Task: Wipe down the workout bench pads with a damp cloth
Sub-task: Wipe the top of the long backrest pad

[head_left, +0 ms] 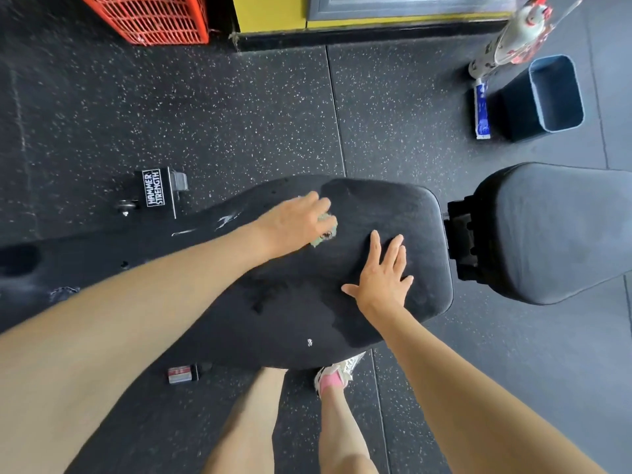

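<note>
Since the pale green damp cloth (324,231) sits bunched beneath the left hand (294,220), whose fingers bend down over it and press it onto the long black padded bench pad (386,206), the coming stroke turns on how that pad lies: its long axis runs across the view from lower left to right, narrow at the left and widening to a rounded end at the right. The cloth is on the wide part, near the far edge, so most of the broad surface lies to its right and toward the person. The right hand (383,275) is spread flat, fingers straight, palm down on the same pad, holding nothing, to the right of the cloth and nearer the body. I judge that it stands in the way of a sweep toward the near right corner and would have to lift or shift. A darker, wet-looking patch (270,295) shows on the pad nearer the person. Beyond a black hinge bracket (461,241) lies the second black pad (554,230), closer to the right hand than to the left. On the speckled black rubber floor (239,114) stand an orange plastic crate (147,18) and a blue-grey bin (555,94), both well apart from the bench.
</note>
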Demonstrator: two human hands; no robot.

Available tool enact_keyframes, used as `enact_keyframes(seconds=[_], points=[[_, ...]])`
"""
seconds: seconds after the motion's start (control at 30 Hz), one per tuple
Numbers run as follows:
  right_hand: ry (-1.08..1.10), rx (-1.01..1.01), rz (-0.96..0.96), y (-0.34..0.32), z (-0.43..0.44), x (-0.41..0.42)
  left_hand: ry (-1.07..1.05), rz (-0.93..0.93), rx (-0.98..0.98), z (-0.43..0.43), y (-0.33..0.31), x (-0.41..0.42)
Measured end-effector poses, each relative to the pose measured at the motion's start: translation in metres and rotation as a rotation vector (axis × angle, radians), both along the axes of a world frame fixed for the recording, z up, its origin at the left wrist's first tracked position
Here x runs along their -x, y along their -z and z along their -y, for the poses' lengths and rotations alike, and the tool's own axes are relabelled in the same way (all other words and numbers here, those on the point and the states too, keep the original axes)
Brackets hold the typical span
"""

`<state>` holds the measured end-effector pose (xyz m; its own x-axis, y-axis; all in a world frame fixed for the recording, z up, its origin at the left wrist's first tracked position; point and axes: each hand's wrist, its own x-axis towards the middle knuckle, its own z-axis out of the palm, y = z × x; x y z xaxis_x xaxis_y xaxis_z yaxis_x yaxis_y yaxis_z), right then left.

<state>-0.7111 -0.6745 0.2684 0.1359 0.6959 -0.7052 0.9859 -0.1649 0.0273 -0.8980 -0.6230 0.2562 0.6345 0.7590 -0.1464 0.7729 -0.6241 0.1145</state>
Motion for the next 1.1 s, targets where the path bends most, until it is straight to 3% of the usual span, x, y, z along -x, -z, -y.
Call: enact_keyframes(seconds=[0.1, 0.13, 0.17, 0.23, 0.3, 0.33, 0.43, 0.5, 0.73, 1.0, 1.1], points=[[0.001, 0.006, 0.016, 0.0, 0.0, 0.003, -0.588, 0.095, 0.115, -0.014, -0.004, -0.001], [-0.004, 0.0, 0.025, 0.0, -0.001, 0.004, -0.637, 0.129, 0.141, -0.012, -0.008, -0.01], [-0.014, -0.007, 0.034, -0.001, -0.002, 0.005, -0.588, 0.158, 0.177, -0.006, -0.012, -0.021], [-0.033, -0.018, 0.049, -0.002, -0.003, 0.008, -0.255, 0.173, 0.213, 0.009, -0.01, -0.036], [-0.037, -0.019, 0.058, -0.002, -0.004, 0.012, -0.035, 0.13, 0.084, 0.006, -0.007, -0.027], [-0.037, -0.02, 0.059, -0.002, -0.005, 0.014, -0.092, 0.141, 0.083, -0.001, -0.003, -0.019], [-0.025, -0.024, 0.061, -0.002, -0.006, 0.017, -0.643, 0.271, 0.143, -0.018, 0.003, -0.01], [-0.024, -0.028, 0.066, -0.002, -0.004, 0.016, -0.86, 0.268, 0.129, -0.016, -0.004, -0.029], [-0.019, -0.026, 0.054, -0.001, -0.007, 0.014, -0.656, 0.273, 0.154, -0.036, -0.007, -0.065], [-0.026, -0.037, 0.075, 0.002, -0.003, 0.012, -1.17, 0.222, 0.116, 0.003, 0.004, 0.006], [-0.016, -0.039, 0.058, 0.002, -0.005, 0.013, -1.17, 0.28, 0.17, -0.016, -0.008, -0.027]])
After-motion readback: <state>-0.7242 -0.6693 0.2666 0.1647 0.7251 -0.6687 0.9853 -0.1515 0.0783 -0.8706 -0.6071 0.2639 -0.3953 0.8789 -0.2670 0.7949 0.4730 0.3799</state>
